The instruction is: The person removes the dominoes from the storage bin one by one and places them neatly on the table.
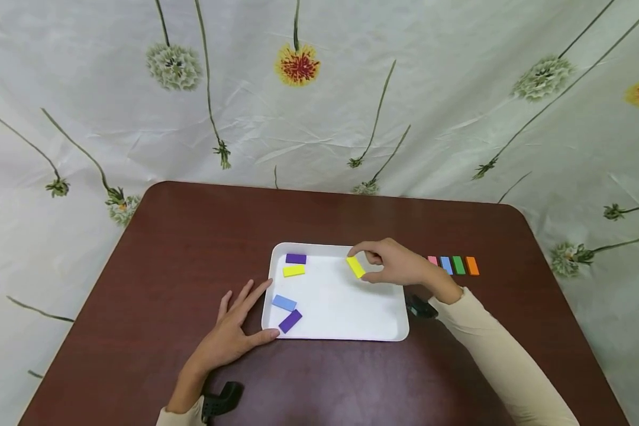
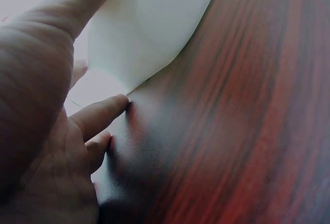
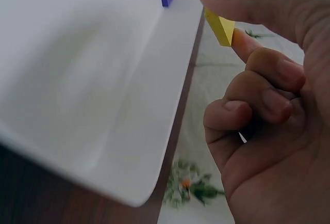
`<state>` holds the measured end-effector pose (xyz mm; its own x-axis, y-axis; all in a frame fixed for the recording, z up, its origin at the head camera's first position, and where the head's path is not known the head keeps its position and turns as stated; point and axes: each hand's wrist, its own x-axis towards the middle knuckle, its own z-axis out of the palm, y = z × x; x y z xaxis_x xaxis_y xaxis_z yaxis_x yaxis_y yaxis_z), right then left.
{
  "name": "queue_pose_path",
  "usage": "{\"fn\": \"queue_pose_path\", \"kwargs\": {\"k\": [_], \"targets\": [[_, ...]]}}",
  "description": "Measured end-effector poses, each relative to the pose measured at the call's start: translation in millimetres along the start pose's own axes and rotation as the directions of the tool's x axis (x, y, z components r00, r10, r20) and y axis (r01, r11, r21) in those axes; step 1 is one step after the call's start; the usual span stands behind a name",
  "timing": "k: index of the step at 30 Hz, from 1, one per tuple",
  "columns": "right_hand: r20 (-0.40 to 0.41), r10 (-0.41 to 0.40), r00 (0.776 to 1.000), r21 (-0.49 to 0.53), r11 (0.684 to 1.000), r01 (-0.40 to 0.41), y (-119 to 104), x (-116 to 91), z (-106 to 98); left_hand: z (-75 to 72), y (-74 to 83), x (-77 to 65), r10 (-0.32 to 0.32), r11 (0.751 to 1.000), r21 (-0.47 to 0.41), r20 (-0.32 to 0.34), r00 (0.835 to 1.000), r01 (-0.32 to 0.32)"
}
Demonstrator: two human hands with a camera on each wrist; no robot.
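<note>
My right hand [image 1: 396, 263] pinches a yellow block [image 1: 355, 267] between thumb and index finger, above the right part of a white tray [image 1: 346, 340]. In the right wrist view the same yellow block [image 3: 221, 25] is held clear of the tray, the other fingers curled in. My left hand [image 1: 233, 331] lies at the tray's left edge, fingers spread, thumb and fingertip touching the rim. Inside the tray, at its left, are a purple block [image 1: 296, 258] and a yellow block [image 1: 294, 270] at the back, a light blue block [image 1: 284, 302] and another purple block [image 1: 290, 320] at the front.
Right of the tray, partly behind my right wrist, a row of blocks lies on the brown table [image 1: 191, 236]: pink [image 1: 432, 260], blue [image 1: 446, 265], green [image 1: 458, 265] and orange [image 1: 472, 265]. A flower-patterned cloth [image 1: 319, 130] hangs behind the table's far edge.
</note>
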<state>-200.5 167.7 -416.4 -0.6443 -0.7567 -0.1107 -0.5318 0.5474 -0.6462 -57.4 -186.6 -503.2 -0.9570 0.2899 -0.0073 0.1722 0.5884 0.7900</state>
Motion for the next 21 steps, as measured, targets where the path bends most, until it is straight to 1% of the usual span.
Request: {"fn": "queue_pose_path", "kwargs": {"k": [2, 5, 9, 12, 16, 19, 21], "targets": [[-0.039, 0.001, 0.999, 0.005, 1.000, 0.000, 5, -14, -5, -0.8, 0.2, -0.1, -0.002, 1.000, 0.002, 0.002, 1.000, 0.002], [-0.099, 0.028, 0.995, 0.009, 1.000, -0.027, 12, -35, -11, -1.2, 0.2, -0.4, -0.004, 1.000, -0.005, 0.006, 1.000, 0.004], [-0.154, 0.084, 0.984, 0.019, 0.996, -0.082, 24, -66, -18, -0.7, -0.4, -1.2, -0.003, 1.000, -0.014, 0.011, 1.000, 0.003], [-0.186, 0.150, 0.971, 0.028, 0.989, -0.147, 37, -92, -21, -0.5, -0.4, -1.8, -0.004, 1.000, -0.010, 0.013, 1.000, 0.004], [-0.226, 0.230, 0.947, 0.017, 0.973, -0.232, 56, -126, -23, -0.9, 0.5, -1.5, 0.010, 1.000, -0.010, 0.006, 1.000, -0.010], [-0.254, 0.237, 0.938, -0.011, 0.969, -0.248, 69, -145, -24, -1.5, 0.8, -1.1, 0.010, 1.000, -0.013, 0.002, 1.000, -0.010], [-0.262, 0.259, 0.930, -0.012, 0.962, -0.271, 77, -155, -24, -2.8, 0.2, -1.3, 0.004, 1.000, -0.010, 0.000, 1.000, -0.004]]}}
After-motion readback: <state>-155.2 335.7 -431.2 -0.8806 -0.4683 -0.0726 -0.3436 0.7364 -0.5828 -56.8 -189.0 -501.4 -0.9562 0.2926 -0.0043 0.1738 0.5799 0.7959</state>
